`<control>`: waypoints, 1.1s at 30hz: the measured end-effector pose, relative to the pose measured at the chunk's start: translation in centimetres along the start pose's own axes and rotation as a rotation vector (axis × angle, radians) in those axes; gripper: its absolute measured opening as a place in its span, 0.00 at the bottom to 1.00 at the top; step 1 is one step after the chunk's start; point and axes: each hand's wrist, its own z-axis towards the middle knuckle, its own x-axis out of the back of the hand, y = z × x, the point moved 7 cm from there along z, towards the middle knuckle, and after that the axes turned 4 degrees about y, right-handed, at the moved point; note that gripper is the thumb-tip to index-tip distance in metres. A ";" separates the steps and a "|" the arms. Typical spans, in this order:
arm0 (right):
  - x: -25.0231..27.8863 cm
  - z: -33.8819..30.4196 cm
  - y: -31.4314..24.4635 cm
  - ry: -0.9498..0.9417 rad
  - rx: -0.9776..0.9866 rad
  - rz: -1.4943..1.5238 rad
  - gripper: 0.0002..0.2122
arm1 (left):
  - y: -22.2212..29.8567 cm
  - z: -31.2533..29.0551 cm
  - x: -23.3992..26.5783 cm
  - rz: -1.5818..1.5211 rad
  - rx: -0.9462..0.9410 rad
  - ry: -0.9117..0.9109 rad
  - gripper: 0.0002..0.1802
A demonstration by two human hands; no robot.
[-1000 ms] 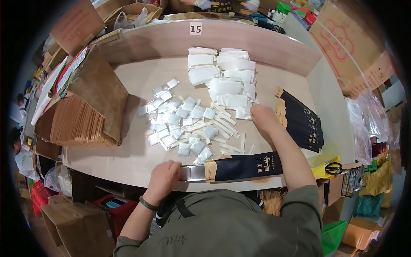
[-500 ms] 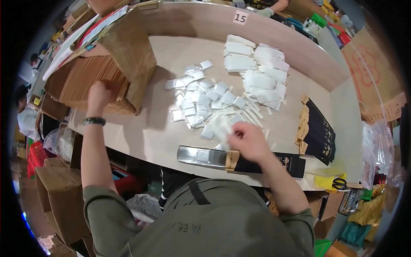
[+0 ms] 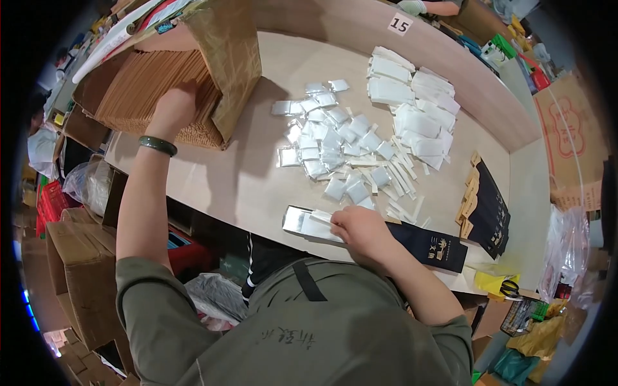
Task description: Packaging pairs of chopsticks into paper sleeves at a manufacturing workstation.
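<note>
My left hand (image 3: 177,108) reaches into a carton of upright brown card pieces (image 3: 151,83); its fingertips are hidden among them, so I cannot tell whether it grips one. My right hand (image 3: 362,230) is closed, pinching a thin white packet (image 3: 321,217) over the shiny silvery end (image 3: 297,221) of a long flat package. The package's dark navy part (image 3: 428,246) shows to the right of this hand and bears gold print. Beyond the hand lie a loose heap of small clear-wrapped white sachets (image 3: 322,138) and several thin pale sticks (image 3: 402,174).
White paper packets (image 3: 393,80) lie in rows toward the table's back wall (image 3: 360,29). A fan of navy packages (image 3: 487,209) lies at right. Black-handled scissors (image 3: 509,287) and something yellow (image 3: 487,282) sit at the front right edge. Another person's gloved hand (image 3: 412,7) shows beyond the wall.
My right hand has brought the white packet from the sachet heap down onto the silvery end. My left hand stays in the carton. The whole view has shifted and turned slightly.
</note>
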 end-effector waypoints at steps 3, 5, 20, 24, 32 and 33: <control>0.5 -0.1 0.0 0.082 0.030 -0.061 0.09 | -2.2 -1.9 1.5 -0.148 0.154 0.286 0.10; 2.1 -0.6 1.1 0.187 -0.030 0.022 0.08 | -1.4 -7.1 3.1 -0.460 0.315 0.545 0.10; 1.2 -1.3 2.5 0.158 0.011 0.120 0.06 | 22.5 -20.8 -7.0 -1.031 0.268 -0.437 0.20; 2.8 -1.0 2.8 0.138 -0.105 0.356 0.08 | 22.8 -21.0 -7.3 -1.166 0.373 -0.470 0.18; 8.0 -1.8 6.7 0.370 -0.086 0.108 0.07 | 23.4 -20.0 -5.9 -0.994 0.302 -0.437 0.14; 8.8 -2.2 8.2 0.398 -0.193 0.166 0.07 | 23.3 -20.1 -6.0 -0.997 0.305 -0.435 0.14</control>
